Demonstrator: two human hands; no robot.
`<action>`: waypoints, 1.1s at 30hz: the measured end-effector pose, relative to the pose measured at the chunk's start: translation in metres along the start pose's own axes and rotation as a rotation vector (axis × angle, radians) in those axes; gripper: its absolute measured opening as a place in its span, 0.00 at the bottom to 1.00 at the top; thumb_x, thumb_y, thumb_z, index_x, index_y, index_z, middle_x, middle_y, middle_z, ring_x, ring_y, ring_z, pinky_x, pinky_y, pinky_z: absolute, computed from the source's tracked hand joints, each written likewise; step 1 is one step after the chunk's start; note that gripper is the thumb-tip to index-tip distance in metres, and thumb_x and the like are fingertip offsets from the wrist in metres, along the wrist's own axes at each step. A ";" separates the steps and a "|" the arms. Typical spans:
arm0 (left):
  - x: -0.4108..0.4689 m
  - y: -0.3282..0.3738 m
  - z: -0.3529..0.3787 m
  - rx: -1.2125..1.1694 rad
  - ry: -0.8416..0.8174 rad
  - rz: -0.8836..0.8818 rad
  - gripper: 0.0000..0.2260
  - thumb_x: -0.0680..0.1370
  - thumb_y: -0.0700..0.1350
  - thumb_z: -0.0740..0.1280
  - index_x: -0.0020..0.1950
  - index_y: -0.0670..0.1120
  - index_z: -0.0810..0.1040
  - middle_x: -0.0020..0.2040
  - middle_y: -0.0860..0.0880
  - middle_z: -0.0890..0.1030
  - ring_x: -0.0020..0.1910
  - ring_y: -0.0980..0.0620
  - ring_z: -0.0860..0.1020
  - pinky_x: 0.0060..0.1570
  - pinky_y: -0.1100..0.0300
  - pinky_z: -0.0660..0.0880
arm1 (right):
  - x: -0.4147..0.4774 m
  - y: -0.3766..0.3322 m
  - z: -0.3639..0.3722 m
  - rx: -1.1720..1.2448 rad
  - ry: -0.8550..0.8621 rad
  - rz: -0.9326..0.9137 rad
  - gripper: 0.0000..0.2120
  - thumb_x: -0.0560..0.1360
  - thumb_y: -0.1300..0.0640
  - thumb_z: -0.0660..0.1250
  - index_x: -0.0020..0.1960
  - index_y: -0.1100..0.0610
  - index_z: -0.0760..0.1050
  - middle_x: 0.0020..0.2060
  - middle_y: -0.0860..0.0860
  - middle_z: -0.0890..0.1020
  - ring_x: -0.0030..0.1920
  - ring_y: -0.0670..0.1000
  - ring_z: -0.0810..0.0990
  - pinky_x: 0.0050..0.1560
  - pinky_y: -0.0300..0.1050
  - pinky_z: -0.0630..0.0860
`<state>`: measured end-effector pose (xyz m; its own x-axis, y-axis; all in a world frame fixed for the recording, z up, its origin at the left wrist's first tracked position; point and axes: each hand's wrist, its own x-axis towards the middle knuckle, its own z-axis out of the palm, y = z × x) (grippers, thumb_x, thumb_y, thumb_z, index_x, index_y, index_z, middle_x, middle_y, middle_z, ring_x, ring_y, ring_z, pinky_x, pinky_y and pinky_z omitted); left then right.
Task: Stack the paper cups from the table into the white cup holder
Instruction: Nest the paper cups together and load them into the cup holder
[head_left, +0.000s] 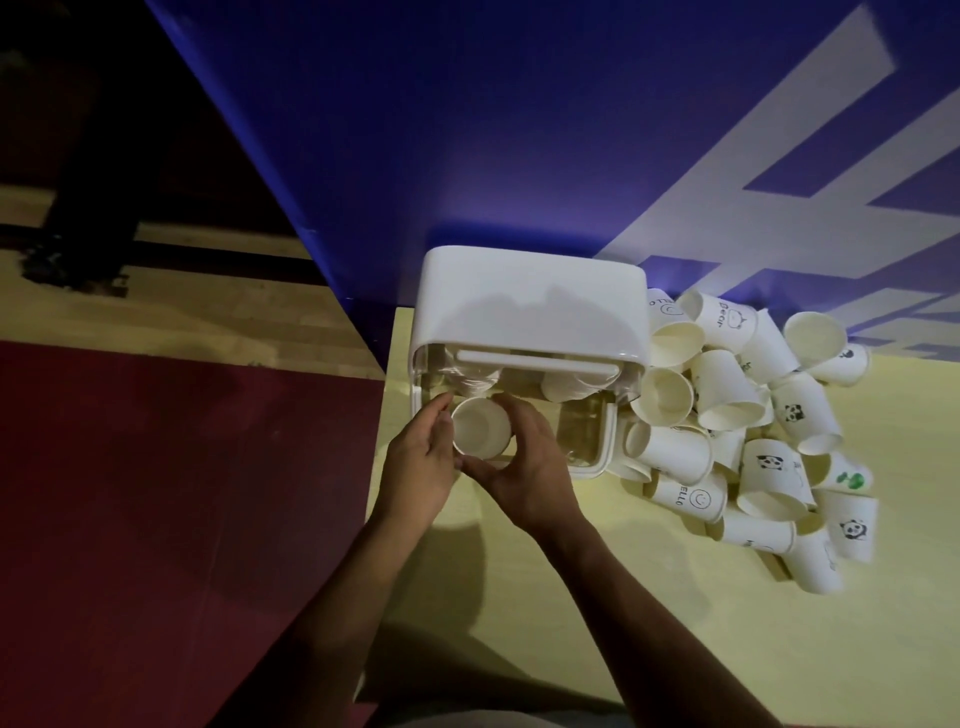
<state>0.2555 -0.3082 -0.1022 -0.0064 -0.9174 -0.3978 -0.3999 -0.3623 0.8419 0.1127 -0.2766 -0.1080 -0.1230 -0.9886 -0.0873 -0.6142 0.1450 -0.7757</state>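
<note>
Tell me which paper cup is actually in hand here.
The cup held between left hand and right hand before the white cup holder; no hand touches the pile to its right.

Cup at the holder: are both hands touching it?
Touching. The head view shows the left hand and right hand curled round the cup, fingers against its sides.

A front cup (685, 496) lying in the heap shows "ELLO" beside a smiley face, its first letter hidden. A back cup (724, 322) reads "Dear.", and a corner cup (664, 306) next to the white cup holder (530, 296) shows "LLO" with a smiley.
</note>
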 end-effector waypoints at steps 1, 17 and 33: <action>0.002 -0.001 0.001 0.040 -0.005 0.005 0.15 0.87 0.44 0.58 0.71 0.50 0.77 0.61 0.56 0.80 0.48 0.79 0.75 0.44 0.80 0.69 | 0.002 0.003 0.003 -0.017 -0.013 0.011 0.38 0.66 0.41 0.80 0.71 0.51 0.72 0.64 0.46 0.79 0.62 0.48 0.76 0.62 0.45 0.74; -0.020 0.008 -0.001 0.297 0.093 0.137 0.16 0.83 0.43 0.64 0.72 0.48 0.76 0.65 0.49 0.80 0.58 0.55 0.77 0.49 0.76 0.66 | -0.004 0.013 -0.021 0.013 -0.104 0.098 0.32 0.77 0.41 0.71 0.77 0.50 0.68 0.71 0.47 0.75 0.68 0.47 0.75 0.65 0.45 0.76; -0.060 0.149 0.265 0.461 -0.265 0.648 0.24 0.78 0.55 0.70 0.73 0.51 0.71 0.71 0.51 0.73 0.69 0.52 0.71 0.61 0.54 0.75 | -0.133 0.155 -0.266 0.192 0.414 0.484 0.07 0.79 0.59 0.70 0.55 0.52 0.85 0.49 0.41 0.86 0.46 0.38 0.82 0.41 0.27 0.73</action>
<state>-0.0467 -0.2636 -0.0493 -0.5560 -0.8312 -0.0075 -0.5773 0.3796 0.7229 -0.1731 -0.1114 -0.0501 -0.6632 -0.7102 -0.2364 -0.2688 0.5207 -0.8103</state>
